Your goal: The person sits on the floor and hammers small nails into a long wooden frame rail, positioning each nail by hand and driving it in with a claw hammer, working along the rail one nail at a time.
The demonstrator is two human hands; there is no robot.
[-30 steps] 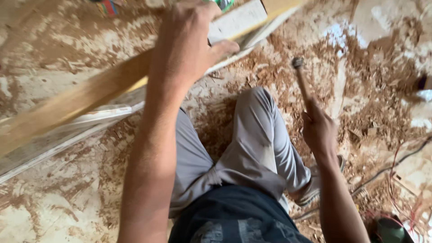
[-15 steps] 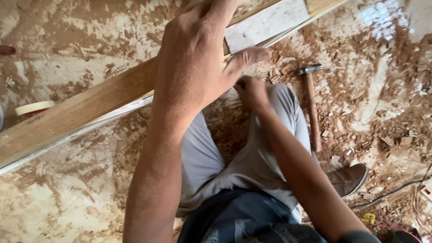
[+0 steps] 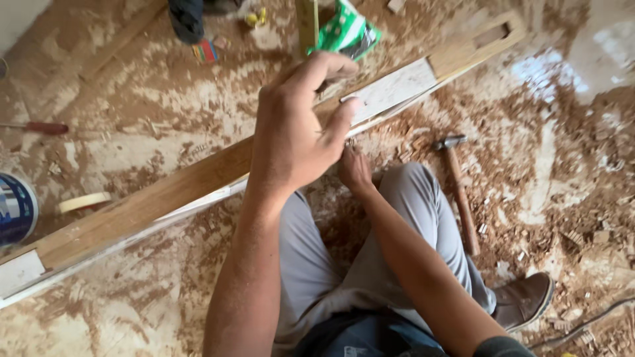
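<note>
So, going left to right: one blue-and-white tub (image 3: 14, 208) at the far-left edge, one red-handled tool (image 3: 41, 127) beyond it, one roll of tape (image 3: 83, 201) just beside the tub. One long wooden board (image 3: 165, 192) runs diagonally from near left to far right, w/ a pale plate (image 3: 395, 88) set in it. Our left hand (image 3: 297, 129) is raised over the board, fingers loosely curled, thumb and forefinger apart; can't tell if it touches. Our right hand (image 3: 354, 168) sits low by the board's near edge, fingers bunched, mostly hidden. One hammer (image 3: 458, 192) lies on the sawdust to the right, apart from both hands. One green packet (image 3: 344, 33) far off.
</note>
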